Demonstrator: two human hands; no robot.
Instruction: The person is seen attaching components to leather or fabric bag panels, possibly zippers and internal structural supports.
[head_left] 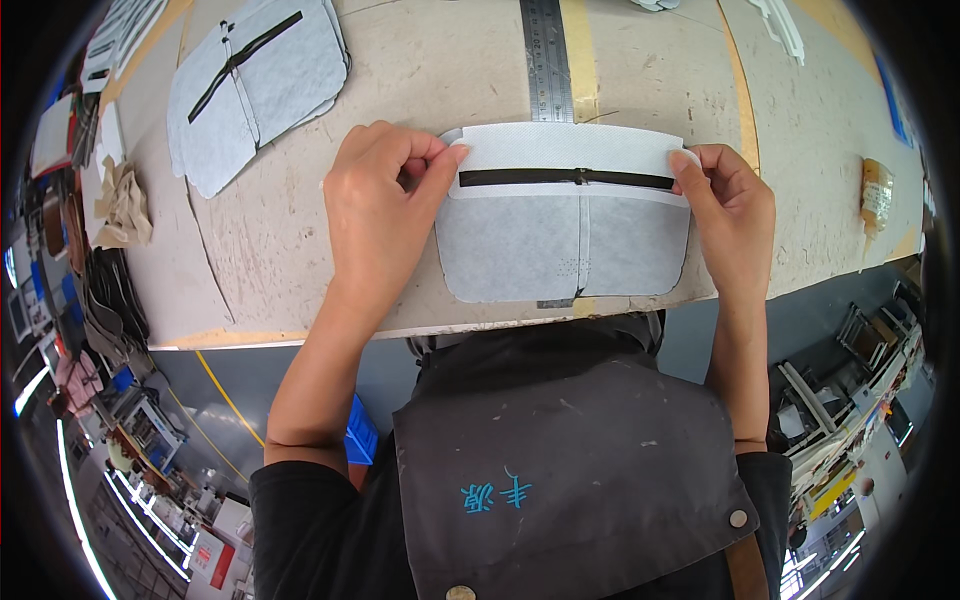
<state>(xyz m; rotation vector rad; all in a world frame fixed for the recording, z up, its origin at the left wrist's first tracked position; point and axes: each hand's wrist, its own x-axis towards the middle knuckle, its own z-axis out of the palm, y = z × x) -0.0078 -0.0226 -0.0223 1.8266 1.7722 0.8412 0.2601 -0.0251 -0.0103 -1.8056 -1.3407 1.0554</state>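
A light grey fabric panel point(510, 250) with rounded lower corners lies near the table's front edge. Across its upper part runs a white strip point(560, 145), with a narrow black band point(520, 179) just below. A seam goes down the panel's middle from that band. My left hand point(385, 195) pinches the strip's left end between thumb and index finger. At the right end, my right hand point(735, 205) pinches the strip the same way. The fingertips behind the strip are hidden. Under the panel passes a steel ruler point(547, 70), showing beyond its far edge.
A stack of similar grey panels point(260, 90) lies at the far left. Crumpled brown paper point(123, 205) is near the table's left side. On the right rests a small bottle of amber liquid point(876, 195) with a nozzle. White strips point(780, 30) lie at the far right.
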